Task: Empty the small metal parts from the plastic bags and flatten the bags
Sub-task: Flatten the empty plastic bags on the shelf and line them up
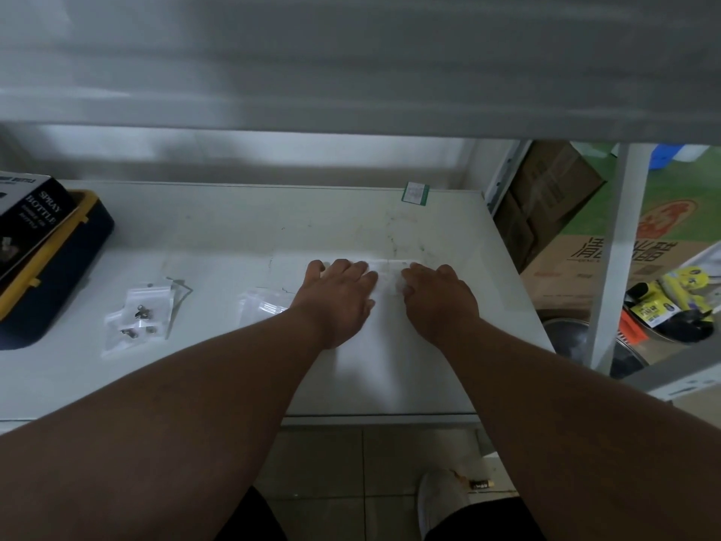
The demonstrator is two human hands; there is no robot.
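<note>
Both the left hand (338,290) and right hand (437,296) press flat, fingers straight, on a clear bag (386,273) on the bench (234,236). Left of it, several bags (138,318) keep their metal parts, so most work seems left.

Flat bag (390,277): clear, lying flat near the shelf's right edge.
Empty bag (265,304): clear, mid-shelf.
Filled bags (138,320): overlapping, holding small metal parts (141,312), left of centre.
</note>
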